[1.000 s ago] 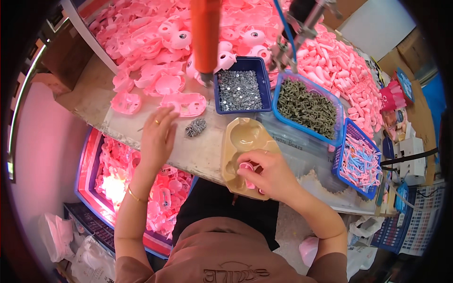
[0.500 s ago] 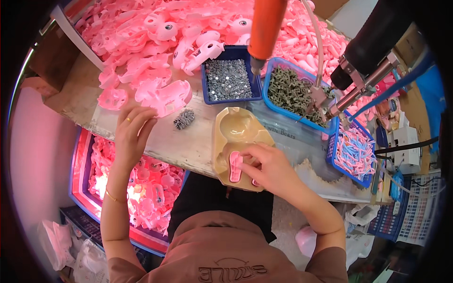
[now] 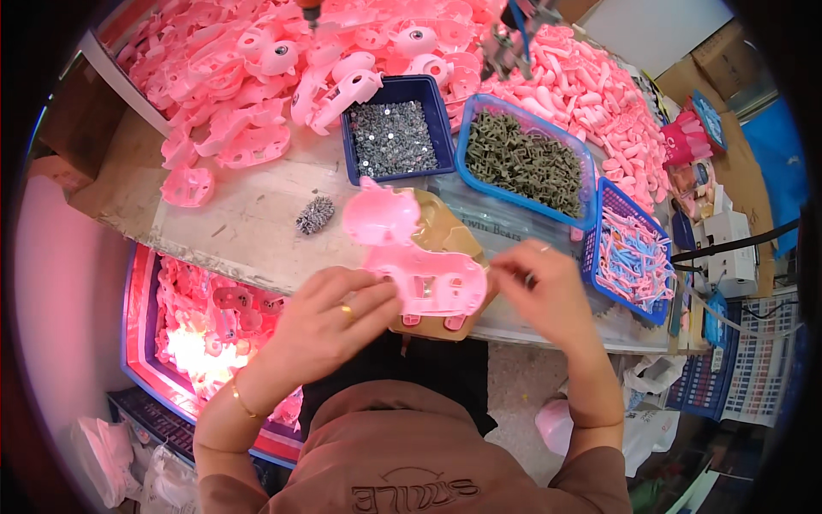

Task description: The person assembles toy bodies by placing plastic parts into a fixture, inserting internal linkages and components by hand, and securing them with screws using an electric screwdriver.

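Note:
My left hand (image 3: 338,313) grips the near-left edge of a hollow pink animal-shaped toy shell (image 3: 441,278), its inner side up. The shell lies over a tan moulded holder (image 3: 445,224), hiding much of it. Two small pink ends (image 3: 412,320) stick out below the shell's near edge; the rest of them is hidden. Close by the shell's right edge, my right hand (image 3: 544,287) has its fingers bent and somewhat apart, with no object visible in them.
Behind the holder stand a dark blue tray of small metal screws (image 3: 394,137), a blue tub of greenish-brown clips (image 3: 524,163) and a blue basket of pink and blue sticks (image 3: 632,261). Pink shells (image 3: 248,141) heap up at the back left. A screwdriver tip (image 3: 311,15) hangs above.
My left hand has brought a pink shell from the table's left onto the holder. The right hand has let go of the small pink piece and moved right. The hanging tools have swung away.

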`<state>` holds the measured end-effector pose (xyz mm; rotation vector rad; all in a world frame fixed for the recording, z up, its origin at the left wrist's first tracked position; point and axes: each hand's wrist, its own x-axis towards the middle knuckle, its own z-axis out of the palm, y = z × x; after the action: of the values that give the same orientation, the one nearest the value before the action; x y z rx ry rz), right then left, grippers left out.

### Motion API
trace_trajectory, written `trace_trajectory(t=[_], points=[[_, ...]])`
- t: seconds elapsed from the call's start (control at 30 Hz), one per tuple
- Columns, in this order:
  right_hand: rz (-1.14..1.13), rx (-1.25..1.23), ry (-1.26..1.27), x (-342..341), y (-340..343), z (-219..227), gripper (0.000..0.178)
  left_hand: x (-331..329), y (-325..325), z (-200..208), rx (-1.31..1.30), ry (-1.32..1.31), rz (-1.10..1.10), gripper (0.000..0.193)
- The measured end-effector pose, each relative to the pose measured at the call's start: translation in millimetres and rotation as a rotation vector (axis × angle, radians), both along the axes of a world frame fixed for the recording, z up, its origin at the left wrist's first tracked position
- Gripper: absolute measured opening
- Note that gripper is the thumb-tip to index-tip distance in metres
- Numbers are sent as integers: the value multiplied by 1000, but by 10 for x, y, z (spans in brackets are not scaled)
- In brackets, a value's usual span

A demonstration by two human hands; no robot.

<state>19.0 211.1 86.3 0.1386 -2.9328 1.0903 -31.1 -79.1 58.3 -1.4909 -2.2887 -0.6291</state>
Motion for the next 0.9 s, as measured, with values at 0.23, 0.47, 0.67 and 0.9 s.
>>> trace_trajectory(t=[0.23, 0.47, 0.67, 0.9], points=[[-95, -18, 130, 22, -16, 78, 9, 94, 457, -310, -51, -82, -27, 37], [153, 95, 151, 43, 56, -45, 28, 52, 378, -441, -107, -65, -30, 37], [265, 104, 40, 47, 97, -226, 48, 17, 411, -367, -14, -150, 4, 45], [317, 168, 72, -20, 109, -303, 50, -66, 411, -363, 48, -356, 161, 75]])
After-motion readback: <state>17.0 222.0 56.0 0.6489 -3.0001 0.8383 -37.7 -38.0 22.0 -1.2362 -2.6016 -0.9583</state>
